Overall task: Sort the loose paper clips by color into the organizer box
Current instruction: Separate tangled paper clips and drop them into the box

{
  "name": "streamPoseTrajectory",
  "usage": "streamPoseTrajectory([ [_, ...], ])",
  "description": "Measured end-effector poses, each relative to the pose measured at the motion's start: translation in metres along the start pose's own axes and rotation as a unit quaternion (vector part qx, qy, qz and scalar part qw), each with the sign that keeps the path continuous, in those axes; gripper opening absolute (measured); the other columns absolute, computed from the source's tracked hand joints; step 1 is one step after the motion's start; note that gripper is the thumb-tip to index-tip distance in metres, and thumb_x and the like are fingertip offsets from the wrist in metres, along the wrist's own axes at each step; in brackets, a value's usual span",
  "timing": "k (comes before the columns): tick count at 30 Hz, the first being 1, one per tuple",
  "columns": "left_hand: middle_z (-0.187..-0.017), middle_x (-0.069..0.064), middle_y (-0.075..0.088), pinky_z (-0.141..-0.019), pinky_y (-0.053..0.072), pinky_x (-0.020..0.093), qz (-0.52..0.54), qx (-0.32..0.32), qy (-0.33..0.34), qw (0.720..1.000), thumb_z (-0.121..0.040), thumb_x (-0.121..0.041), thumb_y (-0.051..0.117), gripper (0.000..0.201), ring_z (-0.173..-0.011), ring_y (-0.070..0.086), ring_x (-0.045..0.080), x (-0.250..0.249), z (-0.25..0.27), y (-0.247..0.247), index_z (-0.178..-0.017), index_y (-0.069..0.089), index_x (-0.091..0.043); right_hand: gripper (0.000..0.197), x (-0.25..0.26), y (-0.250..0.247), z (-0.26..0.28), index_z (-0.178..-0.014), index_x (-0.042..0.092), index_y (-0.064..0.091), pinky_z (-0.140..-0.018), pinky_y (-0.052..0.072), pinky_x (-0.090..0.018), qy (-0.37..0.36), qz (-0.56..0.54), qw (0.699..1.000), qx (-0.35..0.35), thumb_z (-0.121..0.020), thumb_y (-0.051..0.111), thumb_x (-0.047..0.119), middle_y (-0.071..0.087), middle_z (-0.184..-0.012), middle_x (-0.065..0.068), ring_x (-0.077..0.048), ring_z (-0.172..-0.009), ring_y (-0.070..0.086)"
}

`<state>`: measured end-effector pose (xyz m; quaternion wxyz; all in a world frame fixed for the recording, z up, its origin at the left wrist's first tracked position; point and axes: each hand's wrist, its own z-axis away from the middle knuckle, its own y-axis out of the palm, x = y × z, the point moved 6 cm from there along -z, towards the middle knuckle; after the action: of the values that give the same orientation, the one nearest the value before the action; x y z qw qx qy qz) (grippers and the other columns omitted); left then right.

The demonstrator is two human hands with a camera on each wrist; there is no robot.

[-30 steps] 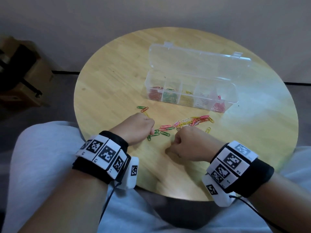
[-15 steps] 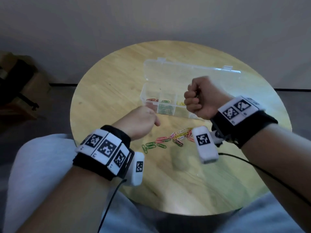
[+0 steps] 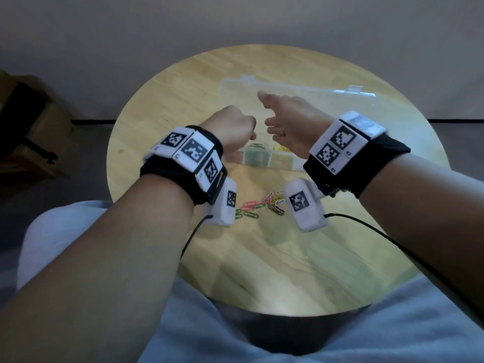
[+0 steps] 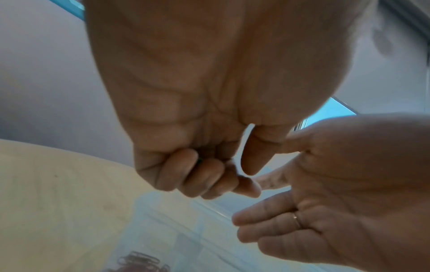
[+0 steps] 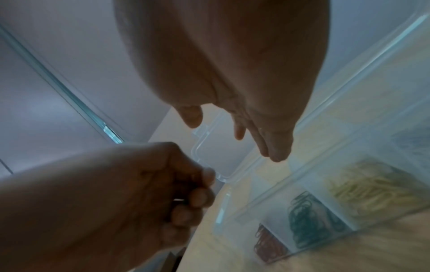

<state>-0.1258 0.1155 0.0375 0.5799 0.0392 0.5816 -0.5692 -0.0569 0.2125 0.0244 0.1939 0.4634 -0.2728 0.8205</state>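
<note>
The clear organizer box (image 3: pixel 275 165) stands on the round wooden table (image 3: pixel 170 100) with its lid (image 3: pixel 327 98) folded back. Its compartments hold red clips (image 5: pixel 267 244), green clips (image 5: pixel 309 220) and yellow clips (image 5: pixel 367 193). Above the box's left end hovers my left hand (image 3: pixel 235 127), fingers curled into a fist; a dark sliver of paper clip (image 4: pixel 199 161) shows between them. My right hand (image 3: pixel 275 116) hangs beside it over the box, fingers straight and spread, holding nothing. A green clip (image 3: pixel 256 145) lies at the green compartment's rim. The loose paper clips (image 3: pixel 264 205) lie in front of the box.
The loose pile is a mix of pink, green, yellow and white clips between my wrist cameras. My lap in grey cloth (image 3: pixel 262 336) meets the table's near edge. A cardboard box (image 3: pixel 31 132) sits on the floor at the left. A wall stands close behind the table.
Both hands rose from the clip pile to above the box. My right hand went from a fist to spread fingers. My left hand stayed curled.
</note>
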Motion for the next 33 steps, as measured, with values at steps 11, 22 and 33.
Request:
streamPoseTrajectory([
  [11, -0.081, 0.01, 0.047, -0.064, 0.036, 0.033, 0.036, 0.045, 0.015, 0.998, -0.094, -0.013, 0.042, 0.017, -0.07, 0.042, 0.023, -0.015, -0.014, 0.019, -0.082, 0.054, -0.009, 0.021, -0.057, -0.059, 0.071, -0.114, 0.021, 0.062, -0.093, 0.054, -0.038, -0.039, -0.141, 0.988, -0.042, -0.098, 0.054, 0.032, 0.067, -0.115, -0.005, -0.022, -0.104, 0.067],
  [22, -0.076, -0.002, 0.069, -0.064, 0.048, 0.03, -0.134, 0.02, -0.006, 0.991, -0.087, -0.023, 0.062, 0.007, -0.069, 0.063, 0.015, 0.055, 0.062, 0.021, -0.083, 0.066, -0.019, 0.006, -0.108, -0.029, 0.084, -0.091, 0.022, 0.071, -0.083, 0.056, -0.042, -0.04, 0.185, 0.979, 0.076, -0.09, 0.066, 0.025, 0.073, -0.084, 0.002, -0.018, -0.079, 0.07],
  [33, -0.084, -0.002, 0.065, -0.064, 0.042, 0.028, -0.191, 0.044, -0.053, 0.979, -0.074, -0.02, 0.08, 0.018, -0.08, 0.059, 0.016, 0.096, 0.053, 0.041, -0.085, 0.065, -0.017, 0.019, -0.121, 0.006, 0.084, -0.102, 0.029, 0.07, -0.067, 0.047, -0.015, -0.083, 0.311, 0.943, 0.083, -0.084, 0.065, 0.022, 0.069, -0.09, 0.011, -0.002, -0.075, 0.06],
])
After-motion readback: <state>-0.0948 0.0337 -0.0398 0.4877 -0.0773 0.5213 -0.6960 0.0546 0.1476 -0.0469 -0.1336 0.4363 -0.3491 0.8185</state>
